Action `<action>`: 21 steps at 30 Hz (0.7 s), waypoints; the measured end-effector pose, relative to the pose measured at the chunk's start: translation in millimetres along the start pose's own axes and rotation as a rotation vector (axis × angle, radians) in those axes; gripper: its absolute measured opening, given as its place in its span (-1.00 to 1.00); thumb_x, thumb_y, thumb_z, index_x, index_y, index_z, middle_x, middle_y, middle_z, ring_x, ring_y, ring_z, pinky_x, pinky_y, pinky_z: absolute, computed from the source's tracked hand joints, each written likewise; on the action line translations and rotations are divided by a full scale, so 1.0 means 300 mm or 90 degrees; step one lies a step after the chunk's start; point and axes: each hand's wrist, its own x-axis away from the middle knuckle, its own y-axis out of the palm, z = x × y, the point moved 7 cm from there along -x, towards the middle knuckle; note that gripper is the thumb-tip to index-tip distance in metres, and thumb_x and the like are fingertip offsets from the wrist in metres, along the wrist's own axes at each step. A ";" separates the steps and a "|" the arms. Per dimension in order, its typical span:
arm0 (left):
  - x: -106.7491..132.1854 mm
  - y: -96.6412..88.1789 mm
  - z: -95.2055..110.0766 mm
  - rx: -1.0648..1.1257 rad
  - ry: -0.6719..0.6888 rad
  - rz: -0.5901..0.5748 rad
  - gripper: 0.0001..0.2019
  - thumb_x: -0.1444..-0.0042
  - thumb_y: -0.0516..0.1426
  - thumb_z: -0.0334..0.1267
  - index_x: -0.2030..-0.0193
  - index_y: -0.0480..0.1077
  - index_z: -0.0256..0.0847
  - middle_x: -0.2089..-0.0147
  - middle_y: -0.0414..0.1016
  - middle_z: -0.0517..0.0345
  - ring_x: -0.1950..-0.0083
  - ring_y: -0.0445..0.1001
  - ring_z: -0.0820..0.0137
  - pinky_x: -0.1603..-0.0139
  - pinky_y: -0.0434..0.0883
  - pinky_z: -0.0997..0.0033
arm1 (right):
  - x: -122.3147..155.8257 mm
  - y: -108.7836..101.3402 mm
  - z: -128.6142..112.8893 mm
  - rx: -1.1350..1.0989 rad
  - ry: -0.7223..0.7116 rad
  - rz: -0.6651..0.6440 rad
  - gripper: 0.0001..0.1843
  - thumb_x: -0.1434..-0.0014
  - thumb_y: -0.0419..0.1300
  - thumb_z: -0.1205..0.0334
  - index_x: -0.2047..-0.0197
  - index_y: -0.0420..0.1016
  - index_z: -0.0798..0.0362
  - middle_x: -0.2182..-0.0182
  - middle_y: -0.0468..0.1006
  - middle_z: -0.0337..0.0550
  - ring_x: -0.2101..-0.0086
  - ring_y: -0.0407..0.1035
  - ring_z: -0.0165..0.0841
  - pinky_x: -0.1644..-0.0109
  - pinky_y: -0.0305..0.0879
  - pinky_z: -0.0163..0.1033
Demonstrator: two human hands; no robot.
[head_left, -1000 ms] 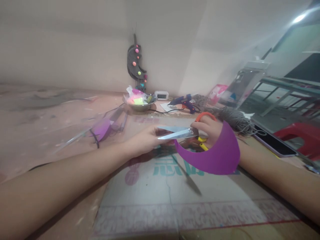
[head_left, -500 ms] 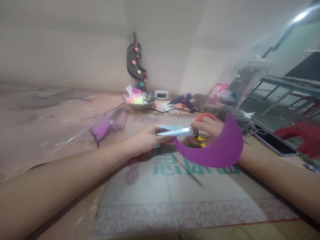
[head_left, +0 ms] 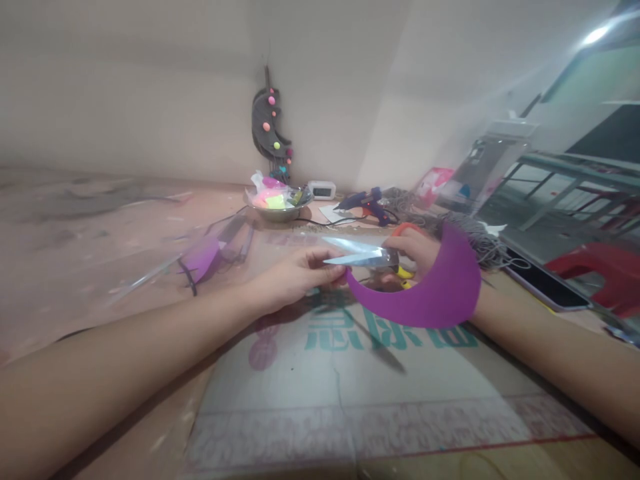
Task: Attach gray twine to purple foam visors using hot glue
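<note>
My left hand [head_left: 305, 273] pinches the thin tip of a purple crescent-shaped piece [head_left: 425, 300], which looks like felt or paper. From there the crescent curves right and up, in front of my right wrist. My right hand [head_left: 417, 252] grips a pair of scissors [head_left: 363, 257] with orange and yellow on the handles. Their blades point left and are parted, close to my left fingers and just above the crescent's tip. The crescent hides part of my right hand. Both hands are held above a printed board [head_left: 310, 380].
At the back stand a metal bowl [head_left: 277, 213] with colourful bits, a small white clock [head_left: 323, 191] and a blue glue gun [head_left: 363, 203]. Grey yarn [head_left: 465, 240] and a phone [head_left: 547, 280] lie right. Purple scraps [head_left: 205, 260] lie left. A decorated grey crescent [head_left: 267, 123] hangs on the wall.
The scissors' blades have opened wider and shifted slightly right, away from my left fingers. The purple crescent has moved a little up and left, its tip still in my left hand.
</note>
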 end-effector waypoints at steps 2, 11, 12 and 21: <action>0.003 0.006 0.003 -0.006 -0.020 0.000 -0.84 -0.10 0.25 -0.23 0.22 0.52 -0.25 0.35 0.49 0.22 0.33 0.39 0.51 0.24 0.31 0.52 | 0.008 -0.007 -0.016 0.000 -0.025 0.019 -0.67 -0.13 0.20 0.09 0.07 0.45 0.06 0.24 0.46 0.02 0.23 0.42 -0.15 0.26 0.36 -0.12; 0.007 0.006 -0.005 -0.012 -0.074 0.013 -0.77 -0.07 0.26 -0.25 0.13 0.56 -0.27 0.21 0.57 0.08 0.26 0.44 0.43 0.19 0.34 0.45 | 0.015 -0.010 -0.026 0.055 -0.048 0.037 -0.69 -0.15 0.19 0.13 0.06 0.43 0.07 0.25 0.46 -0.02 0.27 0.38 -0.20 0.29 0.29 -0.17; 0.008 0.008 -0.005 0.006 -0.078 0.014 -0.79 -0.07 0.26 -0.26 0.15 0.56 -0.28 0.23 0.57 0.09 0.28 0.43 0.44 0.20 0.33 0.46 | 0.017 -0.006 -0.023 0.047 -0.060 0.036 -0.68 -0.15 0.19 0.13 0.05 0.42 0.06 0.23 0.45 -0.01 0.26 0.37 -0.20 0.27 0.30 -0.16; 0.014 0.018 0.000 0.065 -0.069 0.021 -0.87 -0.07 0.26 -0.33 0.22 0.59 -0.26 0.29 0.57 0.13 0.32 0.42 0.49 0.19 0.33 0.48 | 0.024 0.020 -0.003 0.036 -0.077 0.029 -0.63 -0.09 0.23 0.17 0.02 0.39 0.07 0.19 0.41 0.00 0.23 0.35 -0.19 0.27 0.28 -0.18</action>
